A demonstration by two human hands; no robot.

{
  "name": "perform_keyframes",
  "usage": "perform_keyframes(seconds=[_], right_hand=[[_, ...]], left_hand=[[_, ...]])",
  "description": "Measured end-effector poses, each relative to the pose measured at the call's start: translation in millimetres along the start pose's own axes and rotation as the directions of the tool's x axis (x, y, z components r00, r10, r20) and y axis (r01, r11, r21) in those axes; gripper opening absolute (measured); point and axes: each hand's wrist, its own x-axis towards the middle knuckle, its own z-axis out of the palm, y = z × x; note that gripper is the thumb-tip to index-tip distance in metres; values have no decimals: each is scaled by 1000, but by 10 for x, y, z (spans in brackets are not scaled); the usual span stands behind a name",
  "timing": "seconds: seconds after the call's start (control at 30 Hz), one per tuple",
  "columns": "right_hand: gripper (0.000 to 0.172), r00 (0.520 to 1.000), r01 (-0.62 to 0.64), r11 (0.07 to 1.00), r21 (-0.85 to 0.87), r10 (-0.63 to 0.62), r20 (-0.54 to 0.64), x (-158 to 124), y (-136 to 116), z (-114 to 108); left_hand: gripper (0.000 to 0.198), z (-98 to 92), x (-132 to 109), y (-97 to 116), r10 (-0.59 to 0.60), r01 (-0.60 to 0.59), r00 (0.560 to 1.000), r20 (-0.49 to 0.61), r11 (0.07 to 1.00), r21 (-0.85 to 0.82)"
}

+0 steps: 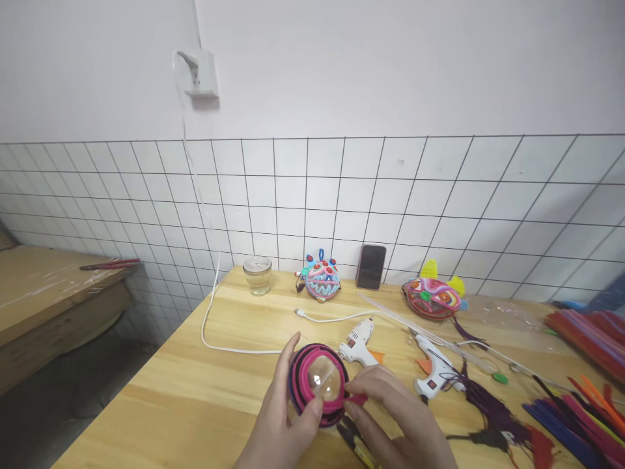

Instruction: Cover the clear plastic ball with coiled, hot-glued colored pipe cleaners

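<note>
My left hand [288, 410] grips a clear plastic dome [325, 376] by its side, thumb on the front and fingers behind. Rings of pink and black pipe cleaner [303, 371] run around the dome, leaving its middle bare. At the dome's right edge, my right hand [390, 417] pinches the loose pink-red end of a pipe cleaner [359, 398] between thumb and finger. Below that hand is a black-and-yellow tool [355, 441], partly covered; whether the hand touches it I cannot tell. Just behind the dome lies a white glue gun [359, 342].
A second glue gun [432, 368] lies to the right, by dark purple cords [483, 400] and loose pipe cleaners [576, 423]. Along the wall stand a lidded glass [258, 275], a decorated mask-like ball [321, 279], a phone [371, 267] and a fish-like craft [432, 296]. White cable [234, 350] crosses the table.
</note>
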Motion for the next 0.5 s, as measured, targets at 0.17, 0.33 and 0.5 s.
perform_keyframes(seconds=[0.17,0.33,0.5], right_hand=[[28,999,19,1000,1,-19,-31,-2,-17,18],[25,999,-34,997,-69,32,-33,-17,1,20],[24,998,-34,997,-69,30,-56,-37,-1,48]], left_hand=[[54,-14,28,38,-27,29,999,24,997,-68],[54,-24,32,102,-100,116,990,101,980,-165],[60,-39,39,62,-88,115,982,169,981,-156]])
